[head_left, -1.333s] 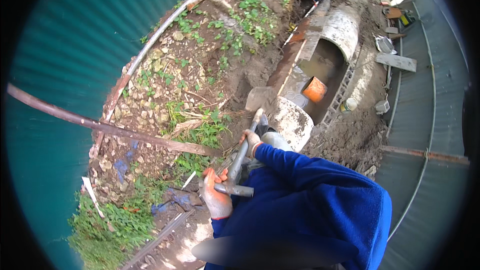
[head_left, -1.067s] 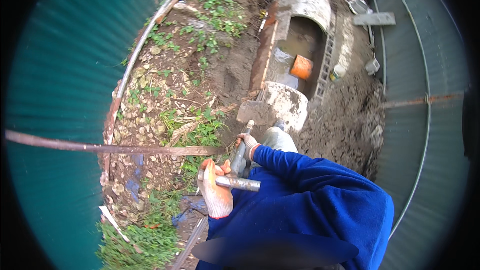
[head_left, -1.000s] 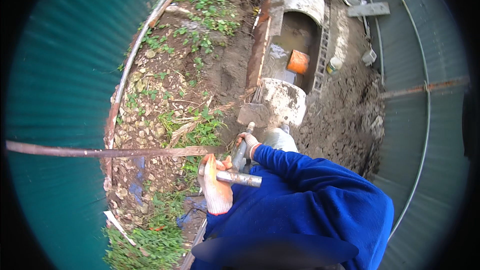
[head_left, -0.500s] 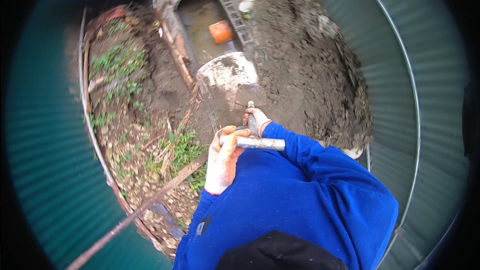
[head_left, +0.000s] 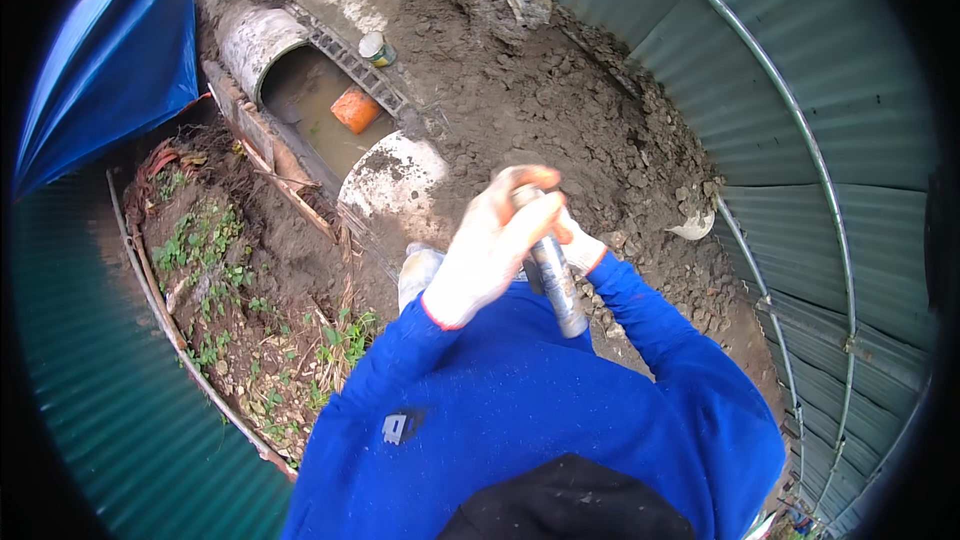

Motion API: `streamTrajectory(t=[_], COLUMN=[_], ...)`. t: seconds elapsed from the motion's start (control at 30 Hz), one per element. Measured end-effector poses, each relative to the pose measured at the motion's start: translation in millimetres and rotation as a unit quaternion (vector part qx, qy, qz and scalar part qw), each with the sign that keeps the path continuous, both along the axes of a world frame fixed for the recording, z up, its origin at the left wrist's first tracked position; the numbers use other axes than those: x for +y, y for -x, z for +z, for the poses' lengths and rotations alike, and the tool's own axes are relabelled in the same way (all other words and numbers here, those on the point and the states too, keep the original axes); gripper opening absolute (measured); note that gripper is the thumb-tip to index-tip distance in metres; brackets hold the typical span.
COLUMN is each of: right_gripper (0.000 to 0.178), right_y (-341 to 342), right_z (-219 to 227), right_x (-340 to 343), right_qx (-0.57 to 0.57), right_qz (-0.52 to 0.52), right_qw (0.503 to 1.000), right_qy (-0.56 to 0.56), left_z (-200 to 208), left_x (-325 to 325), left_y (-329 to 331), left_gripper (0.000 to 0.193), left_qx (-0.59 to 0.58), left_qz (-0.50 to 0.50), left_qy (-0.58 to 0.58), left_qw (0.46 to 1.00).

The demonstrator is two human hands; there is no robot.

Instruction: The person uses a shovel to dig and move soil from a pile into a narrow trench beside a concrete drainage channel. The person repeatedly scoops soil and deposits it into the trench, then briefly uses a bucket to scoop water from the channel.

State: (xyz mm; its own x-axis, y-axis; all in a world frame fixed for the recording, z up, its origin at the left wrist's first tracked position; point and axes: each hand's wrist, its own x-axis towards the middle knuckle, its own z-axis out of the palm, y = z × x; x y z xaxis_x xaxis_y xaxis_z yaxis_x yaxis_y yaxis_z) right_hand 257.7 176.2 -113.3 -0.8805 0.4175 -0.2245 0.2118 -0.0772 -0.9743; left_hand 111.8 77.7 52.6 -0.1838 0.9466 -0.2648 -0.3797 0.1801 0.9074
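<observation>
My left hand, in a white glove with orange-stained fingers, is closed around the upper end of a shovel's handle. The grip is a scuffed, silvery tube that slants down toward my blue-sleeved body. My right hand, also gloved, is just beyond and to the right, closed on the same shovel. The left hand and the handle partly cover it. The shovel's blade is hidden behind my hands at this moment. Motion slightly blurs the left fingers.
Ahead on the left, an orange container floats in a muddy water trough between rounded concrete pieces. Hollow blocks and a bucket stand beside it. Lumpy soil lies right; green corrugated walls and a blue tarp enclose the area.
My view has turned right. Both hands have moved up and right with the shovel, and its tube grip has swung from level to steeply slanted. The blade has gone out of sight.
</observation>
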Motion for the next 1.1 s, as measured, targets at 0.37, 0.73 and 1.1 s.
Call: streamTrajectory(t=[0.37, 0.73, 1.1], right_gripper=[0.018, 0.019, 0.013], right_y=[-12, -11, 2], right_z=[8, 99, -13], right_x=[99, 191, 359], right_qx=[0.040, 0.145, 0.031], right_qz=[-0.500, -0.723, -0.750], right_qw=[0.851, 0.627, 0.608], right_qy=[-0.156, -0.250, -0.258], left_z=[-94, -433, -361], left_x=[8, -333, -161], left_y=[197, 249, 314], left_gripper=[0.059, 0.037, 0.046], left_qx=[0.381, -0.030, 0.043], left_qz=[0.068, 0.019, 0.307], left_qy=[0.067, 0.578, 0.462], left_qw=[0.920, 0.815, 0.831])
